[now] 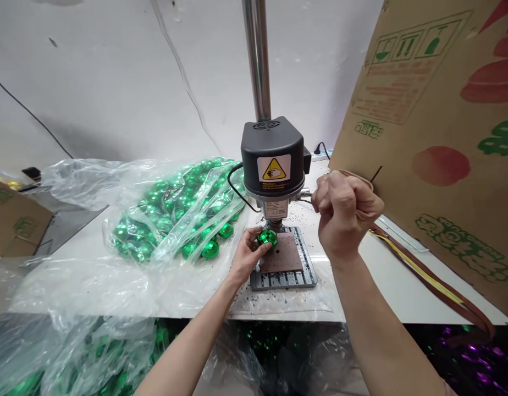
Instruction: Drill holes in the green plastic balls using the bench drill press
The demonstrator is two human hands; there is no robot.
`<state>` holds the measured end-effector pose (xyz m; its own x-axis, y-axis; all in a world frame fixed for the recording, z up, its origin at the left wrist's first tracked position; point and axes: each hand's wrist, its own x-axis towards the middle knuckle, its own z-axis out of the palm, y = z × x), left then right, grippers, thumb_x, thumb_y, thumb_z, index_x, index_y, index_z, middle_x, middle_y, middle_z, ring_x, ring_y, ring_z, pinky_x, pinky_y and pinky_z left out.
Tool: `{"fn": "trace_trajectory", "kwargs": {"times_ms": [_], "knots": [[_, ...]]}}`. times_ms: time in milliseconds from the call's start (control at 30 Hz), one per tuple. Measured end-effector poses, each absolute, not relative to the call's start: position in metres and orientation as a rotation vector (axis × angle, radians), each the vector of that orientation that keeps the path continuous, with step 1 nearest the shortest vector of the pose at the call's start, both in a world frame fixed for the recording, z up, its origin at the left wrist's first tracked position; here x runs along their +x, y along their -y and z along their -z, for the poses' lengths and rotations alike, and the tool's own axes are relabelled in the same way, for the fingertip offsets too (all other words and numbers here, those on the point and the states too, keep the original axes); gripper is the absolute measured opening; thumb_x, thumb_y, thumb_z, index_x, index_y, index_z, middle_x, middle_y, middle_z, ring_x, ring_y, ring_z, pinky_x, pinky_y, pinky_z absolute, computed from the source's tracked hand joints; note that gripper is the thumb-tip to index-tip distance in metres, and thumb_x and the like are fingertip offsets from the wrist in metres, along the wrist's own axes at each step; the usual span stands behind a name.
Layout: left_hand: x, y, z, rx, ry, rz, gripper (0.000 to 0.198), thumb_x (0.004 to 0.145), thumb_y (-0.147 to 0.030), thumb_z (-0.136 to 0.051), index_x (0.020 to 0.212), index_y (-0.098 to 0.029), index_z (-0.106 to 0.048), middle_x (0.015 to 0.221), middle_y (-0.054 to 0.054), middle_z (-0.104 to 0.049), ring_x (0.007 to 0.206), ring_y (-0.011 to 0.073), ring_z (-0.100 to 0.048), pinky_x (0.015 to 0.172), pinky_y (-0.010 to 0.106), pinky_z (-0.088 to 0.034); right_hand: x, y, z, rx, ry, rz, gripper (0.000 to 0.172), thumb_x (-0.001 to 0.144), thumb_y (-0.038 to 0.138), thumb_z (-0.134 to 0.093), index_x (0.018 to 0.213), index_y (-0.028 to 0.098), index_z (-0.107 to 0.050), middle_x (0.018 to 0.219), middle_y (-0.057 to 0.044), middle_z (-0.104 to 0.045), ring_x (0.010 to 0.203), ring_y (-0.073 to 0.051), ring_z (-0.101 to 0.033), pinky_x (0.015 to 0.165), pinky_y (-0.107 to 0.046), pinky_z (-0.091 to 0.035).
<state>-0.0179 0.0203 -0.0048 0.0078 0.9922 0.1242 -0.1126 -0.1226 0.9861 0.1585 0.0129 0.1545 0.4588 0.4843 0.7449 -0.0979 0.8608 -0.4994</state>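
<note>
My left hand [249,254] pinches a shiny green mirrored ball [267,237] between thumb and fingers. The ball is right under the chuck of a small black bench drill press [272,157]; whether a bit touches it I cannot tell. Beneath it, a brown square board [287,257] with a small dark hole lies on the slotted metal base [309,275]. My right hand [345,212] is closed in a fist at the machine's right side, around the feed handle, whose grip is mostly hidden by the fingers.
A clear plastic bag [171,214] of green balls spreads over the table to the left. At the right stands a large cardboard box [435,165], with a brown and yellow strap [427,275] beside it. Dark shavings dot the base. More bagged balls [101,357] lie below the table edge.
</note>
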Motion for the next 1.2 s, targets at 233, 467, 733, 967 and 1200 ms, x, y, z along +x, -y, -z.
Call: {"fn": "trace_trajectory", "kwargs": {"times_ms": [233,467,733,967,1200], "knots": [[-0.015,-0.021,0.004,1.410,-1.127,-1.240,0.053,0.074,-0.034,-0.084,0.122,-0.020,-0.065,0.119,0.010,-0.071,0.107,0.0251,-0.066,0.089,0.033,-0.049,0.158,-0.012,-0.155,-0.405,1.058,-0.342,0.044,0.092,0.024,-0.056,0.054,0.018,-0.037,0.046,0.008,-0.035,0.044,-0.003,-0.036,0.059,-0.026,-0.041],[-0.014,-0.019,0.007,1.652,-1.194,-1.165,0.053,0.076,-0.035,-0.082,0.123,-0.021,-0.062,0.122,0.009,-0.067,0.113,0.0270,-0.062,0.099,0.040,-0.046,0.159,-0.015,-0.153,-0.337,1.066,-0.326,0.044,0.091,0.022,-0.058,0.053,0.017,-0.036,0.047,0.008,-0.037,0.043,-0.003,-0.035,0.053,-0.026,-0.034],[-0.009,-0.009,0.006,1.737,-1.171,-1.132,0.046,0.084,-0.038,-0.075,0.123,-0.022,-0.056,0.113,0.006,-0.066,0.107,0.0234,-0.063,0.095,0.038,-0.051,0.160,-0.014,-0.153,-0.339,1.077,-0.346,0.044,0.091,0.024,-0.059,0.053,0.018,-0.039,0.046,0.008,-0.037,0.043,-0.003,-0.035,0.053,-0.027,-0.036],[-0.004,-0.011,0.007,1.612,-1.204,-1.221,0.044,0.081,-0.040,-0.078,0.114,-0.020,-0.058,0.108,0.005,-0.066,0.102,0.0224,-0.064,0.093,0.037,-0.051,0.159,-0.014,-0.156,-0.414,1.018,-0.337,0.046,0.089,0.029,-0.063,0.051,0.019,-0.039,0.044,0.008,-0.037,0.040,-0.003,-0.035,0.047,-0.027,-0.031],[-0.001,-0.006,0.007,1.642,-1.165,-1.169,0.051,0.076,-0.031,-0.081,0.121,-0.021,-0.058,0.111,0.006,-0.069,0.103,0.0232,-0.066,0.094,0.039,-0.052,0.160,-0.020,-0.179,-0.489,1.013,-0.516,0.043,0.088,0.027,-0.063,0.051,0.020,-0.043,0.044,0.008,-0.036,0.041,-0.005,-0.030,0.041,-0.027,-0.022]]}}
